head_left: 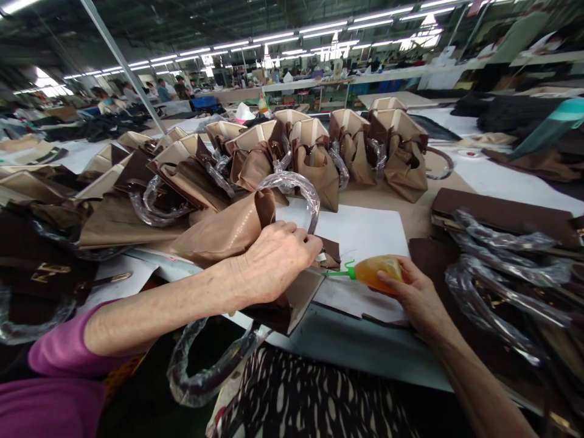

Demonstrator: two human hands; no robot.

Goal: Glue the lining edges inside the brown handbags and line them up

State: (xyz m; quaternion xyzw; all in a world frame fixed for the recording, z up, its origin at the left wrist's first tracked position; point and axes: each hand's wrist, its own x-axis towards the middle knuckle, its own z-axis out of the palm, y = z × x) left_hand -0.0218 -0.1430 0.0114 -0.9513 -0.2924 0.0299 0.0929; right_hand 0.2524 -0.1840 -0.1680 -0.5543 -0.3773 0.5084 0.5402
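A brown handbag point(219, 234) lies tilted at the table's front edge, its tan lining turned outward. My left hand point(285, 258) is closed on the bag near its opening, and its fingertips are partly hidden. One plastic-wrapped handle point(303, 188) arches behind that hand; another wrapped handle point(201, 377) hangs below the table edge. My right hand point(410, 289) is wrapped round a squeeze bottle point(376, 272) of amber liquid, held on its side. The bottle's thin green nozzle point(340, 273) points left, with its tip at the bag's open edge.
Several bags point(314, 158) with tan linings stand in rows behind my hands. Dark brown bags with wrapped handles point(502, 286) are piled at the right. White paper point(378, 234) lies on the table. A teal object point(547, 128) stands at the far right.
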